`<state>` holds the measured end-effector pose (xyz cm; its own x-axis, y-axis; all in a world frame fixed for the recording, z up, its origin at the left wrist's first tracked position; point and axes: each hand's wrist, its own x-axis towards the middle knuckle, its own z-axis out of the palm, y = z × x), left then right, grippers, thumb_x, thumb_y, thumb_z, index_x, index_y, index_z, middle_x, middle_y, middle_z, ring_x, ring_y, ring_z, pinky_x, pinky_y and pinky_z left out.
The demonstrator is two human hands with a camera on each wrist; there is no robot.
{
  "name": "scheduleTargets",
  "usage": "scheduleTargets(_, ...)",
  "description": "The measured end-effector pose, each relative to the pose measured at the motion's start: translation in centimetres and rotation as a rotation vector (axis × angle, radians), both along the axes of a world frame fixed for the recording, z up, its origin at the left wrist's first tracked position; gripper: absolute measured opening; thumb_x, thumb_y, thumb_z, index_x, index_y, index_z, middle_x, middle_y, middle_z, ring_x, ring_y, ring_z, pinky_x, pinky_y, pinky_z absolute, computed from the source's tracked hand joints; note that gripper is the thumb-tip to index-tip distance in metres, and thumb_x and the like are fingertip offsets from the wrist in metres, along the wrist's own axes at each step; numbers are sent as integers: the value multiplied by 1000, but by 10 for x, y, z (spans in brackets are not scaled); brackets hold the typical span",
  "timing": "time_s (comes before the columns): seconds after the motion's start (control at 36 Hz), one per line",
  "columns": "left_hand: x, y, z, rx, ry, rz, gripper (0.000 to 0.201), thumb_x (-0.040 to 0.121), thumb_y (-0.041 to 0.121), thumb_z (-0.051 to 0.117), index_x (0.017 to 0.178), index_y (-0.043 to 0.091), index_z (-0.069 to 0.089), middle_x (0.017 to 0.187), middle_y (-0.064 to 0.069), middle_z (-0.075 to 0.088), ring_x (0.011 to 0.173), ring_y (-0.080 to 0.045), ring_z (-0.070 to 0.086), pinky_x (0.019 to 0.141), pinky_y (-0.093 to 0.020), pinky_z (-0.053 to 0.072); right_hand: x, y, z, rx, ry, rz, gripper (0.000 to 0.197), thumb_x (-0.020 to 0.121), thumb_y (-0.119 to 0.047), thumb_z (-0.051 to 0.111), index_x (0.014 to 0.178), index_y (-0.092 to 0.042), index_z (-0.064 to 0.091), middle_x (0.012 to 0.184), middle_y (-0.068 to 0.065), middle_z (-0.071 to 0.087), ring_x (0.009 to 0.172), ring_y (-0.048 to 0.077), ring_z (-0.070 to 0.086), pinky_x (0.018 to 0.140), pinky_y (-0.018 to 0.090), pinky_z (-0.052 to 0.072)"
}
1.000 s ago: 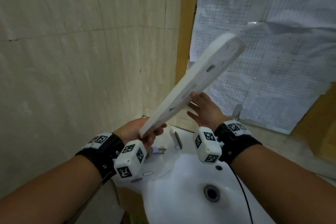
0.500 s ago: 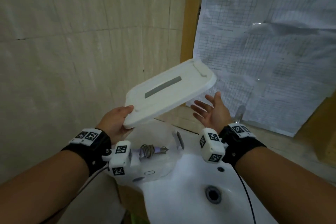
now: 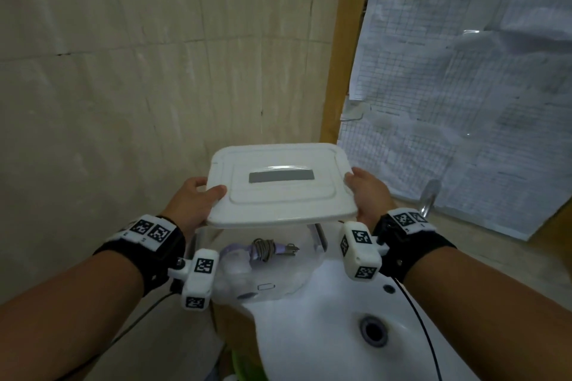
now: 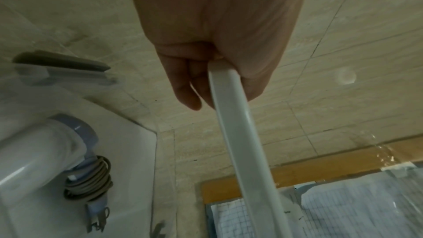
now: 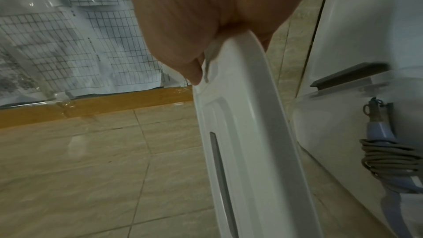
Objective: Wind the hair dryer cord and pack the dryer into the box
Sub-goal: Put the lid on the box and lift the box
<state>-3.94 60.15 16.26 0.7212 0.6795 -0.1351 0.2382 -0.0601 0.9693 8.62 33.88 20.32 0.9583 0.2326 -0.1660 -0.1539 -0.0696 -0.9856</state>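
1. Lid (image 3: pixel 280 185): white plastic, smooth, faintly glossy; grey matt inset strip on top.
2. Box (image 3: pixel 291 275): clear plastic, smooth, with light reflections.
3. Hair dryer (image 4: pixel 34 153): glossy white plastic body, lilac plastic trim.
4. Cord (image 4: pixel 91 182): grey, matt, rubbery-looking coils.
5. Sink (image 3: pixel 309 334): white, glossy, ceramic-looking.
6. Wall tiles (image 3: pixel 123 71): beige, stone-patterned, dull sheen.
7. Frame (image 3: pixel 343 56): wood-look, orange-brown, satin.
8. Gridded sheets (image 3: pixel 464 102): paper, creased, under shiny clear film.
9. Tap (image 3: pixel 428 198): polished metal.
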Motion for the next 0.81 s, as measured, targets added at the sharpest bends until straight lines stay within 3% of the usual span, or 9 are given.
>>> scheduleTargets(0.11, -4, 5, -1, 73, 73, 7, 45, 88, 46, 62, 122, 19, 50, 108, -6, 63, 85, -20, 65, 65, -33, 55, 7, 3, -12, -41, -16, 33, 25, 97, -9, 43, 115, -14, 59, 110, 9, 66, 81, 19, 64, 59, 26, 51)
scheduleTargets(0.19, -11, 12, -6, 89, 92, 16, 37, 86, 51, 59, 104, 19, 62, 101, -13, 69, 86, -27, 67, 78, -46, 57, 12, 7, -24, -18, 25, 32, 29, 95, -8, 47, 121, -12, 58, 115, 10, 66, 96, 29, 65, 81, 42, 56)
scheduleTargets(0.28, -17, 18, -11, 67, 114, 24, 23, 90, 43, 60, 91, 21, 66, 99, -13, 70, 87, -29, 65, 82, -43, 55, 14, 10, -37, -41, 38, 38, 37, 92, -6, 49, 126, -15, 60, 115, 11, 69, 100, 33, 66, 89, 51, 53)
scheduleTargets(0.36, -18, 23, -19, 77, 145, 5, 11, 91, 33, 61, 87, 24, 66, 99, -10, 71, 94, -30, 65, 81, -37, 52, 18, 13, -52, -88, 58, 29, 37, 90, -6, 52, 124, -16, 63, 112, 10, 70, 97, 32, 68, 88, 50, 55)
scheduleTargets(0.5, -16, 26, -33, 83, 202, -11, 13, 93, 26, 61, 94, 14, 68, 102, -17, 71, 95, -34, 66, 88, -42, 54, 21, 18, -68, -219, 21, 46, 35, 91, -6, 51, 124, -7, 60, 115, 8, 67, 94, 27, 64, 79, 32, 51)
scheduleTargets(0.56, -17, 29, -40, 102, 226, -20, 15, 93, 27, 61, 93, 14, 69, 99, -17, 72, 97, -37, 67, 90, -48, 54, 20, 19, -73, -272, -2, 41, 38, 91, -9, 53, 129, -7, 57, 115, 9, 65, 98, 26, 61, 90, 36, 50)
scheduleTargets(0.61, -16, 33, -47, 110, 249, -17, 24, 92, 27, 62, 105, 9, 70, 98, -14, 72, 95, -35, 67, 90, -48, 55, 21, 22, -79, -324, -20, 45, 39, 90, -11, 56, 129, -7, 57, 117, 11, 63, 102, 27, 59, 100, 43, 46)
scheduleTargets(0.69, -15, 36, -57, 118, 276, 3, 35, 92, 25, 63, 121, 6, 63, 104, -14, 69, 94, -31, 66, 88, -41, 55, 23, 27, -92, -359, 12, 61, 42, 89, -13, 59, 131, -9, 56, 124, 12, 63, 109, 30, 60, 101, 46, 47)
scheduleTargets(0.81, -16, 40, -67, 122, 303, 1, 36, 93, 23, 62, 123, 5, 61, 107, -14, 67, 93, -30, 64, 87, -39, 53, 23, 29, -103, -372, 30, 72, 41, 88, -12, 60, 129, -7, 57, 118, 10, 64, 105, 25, 60, 102, 42, 46)
